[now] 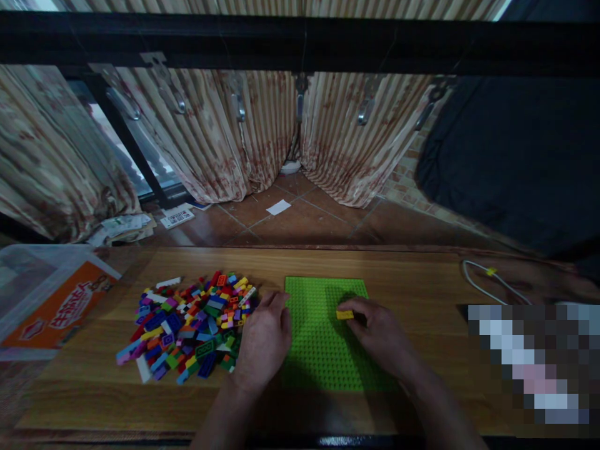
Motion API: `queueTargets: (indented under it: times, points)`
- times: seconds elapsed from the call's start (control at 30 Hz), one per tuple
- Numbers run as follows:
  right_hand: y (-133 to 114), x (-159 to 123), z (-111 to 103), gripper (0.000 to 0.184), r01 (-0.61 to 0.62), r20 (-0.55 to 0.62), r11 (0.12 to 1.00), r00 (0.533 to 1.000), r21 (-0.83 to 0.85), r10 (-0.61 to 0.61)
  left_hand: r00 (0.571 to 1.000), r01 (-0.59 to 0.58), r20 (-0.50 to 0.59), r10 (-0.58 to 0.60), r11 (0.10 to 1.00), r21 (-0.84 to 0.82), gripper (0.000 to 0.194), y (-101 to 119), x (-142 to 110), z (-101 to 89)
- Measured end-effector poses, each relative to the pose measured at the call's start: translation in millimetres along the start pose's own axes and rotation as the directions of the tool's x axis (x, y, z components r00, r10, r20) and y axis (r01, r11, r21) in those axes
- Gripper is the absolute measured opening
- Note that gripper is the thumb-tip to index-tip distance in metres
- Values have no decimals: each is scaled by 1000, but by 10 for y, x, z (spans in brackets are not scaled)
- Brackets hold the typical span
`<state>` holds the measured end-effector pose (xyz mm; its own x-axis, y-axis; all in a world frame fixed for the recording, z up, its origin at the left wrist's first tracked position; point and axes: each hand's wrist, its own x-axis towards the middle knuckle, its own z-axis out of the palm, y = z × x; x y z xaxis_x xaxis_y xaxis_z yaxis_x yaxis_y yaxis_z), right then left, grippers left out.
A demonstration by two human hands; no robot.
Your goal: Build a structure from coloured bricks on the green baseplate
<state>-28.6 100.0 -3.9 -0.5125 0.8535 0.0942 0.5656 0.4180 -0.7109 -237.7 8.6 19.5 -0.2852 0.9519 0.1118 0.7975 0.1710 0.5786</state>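
Green baseplate (309, 369): lying flat at twelve o'clock.
Left hand (265, 334): bending beside its nine o'clock edge; finger spread I can't tell.
Right hand (375, 328): clamping thumb and fingers on yellow brick (345, 315).
Yellow brick: showing over baseplate's two o'clock; probably handling light, stiff, slick; wanting opposite sides pinched.

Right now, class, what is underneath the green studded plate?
The wooden table shows around the green studded plate, which appears to lie flat on it. The plate covers the wood directly beneath, so whether anything thin is tucked there cannot be seen.
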Motion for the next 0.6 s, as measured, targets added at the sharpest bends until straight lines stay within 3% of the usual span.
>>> queueTargets:
  times: [0.13,0.27,0.47,0.6]
  points:
    - [27,-64,-105,24,-15,85,999,996,35,12,993,-83,73,91,992,-99,29,101,-78,113]
    - [0,-93,-136,21,-26,109,997,994,69,18,977,-33,210,41,998,-45,37,171,-147,184]
    - [-169,-25,71,20,19,-37,994,999,111,-15,968,33,249,-30,999,-5,44,176,-162,215]
    - [-293,26,248,24,90,-66,988,994,126,-82,967,78,244,-76,997,3,51,159,-127,242]
